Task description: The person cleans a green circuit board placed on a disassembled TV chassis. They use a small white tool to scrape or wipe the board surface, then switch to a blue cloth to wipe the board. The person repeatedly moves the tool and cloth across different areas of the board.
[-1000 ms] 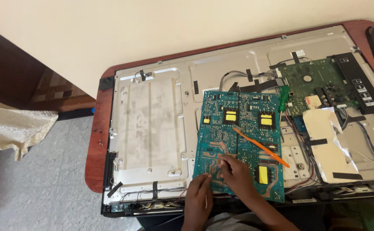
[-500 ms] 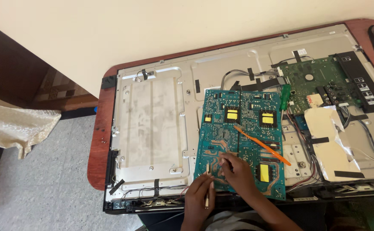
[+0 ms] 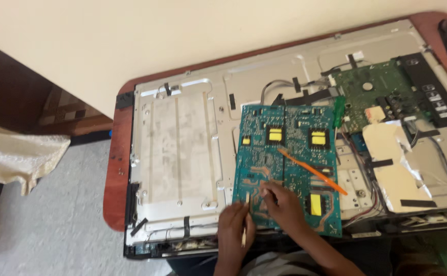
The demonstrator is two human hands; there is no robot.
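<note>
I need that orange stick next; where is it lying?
In the head view, the orange stick lies slantwise across the teal circuit board, just right of the right hand.

Matt grey metal back panel (image 3: 182, 153); glossy reddish wooden table (image 3: 115, 174).

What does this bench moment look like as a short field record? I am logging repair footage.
setting: opened flat-panel set lying back-up on a reddish table
left hand: holds a thin pale stick, tip at the board's lower left edge
right hand: fingertips pressed on the teal circuit board
on the board: orange tool lying diagonally
to the right: green circuit board
floor at left: cream cloth
</note>
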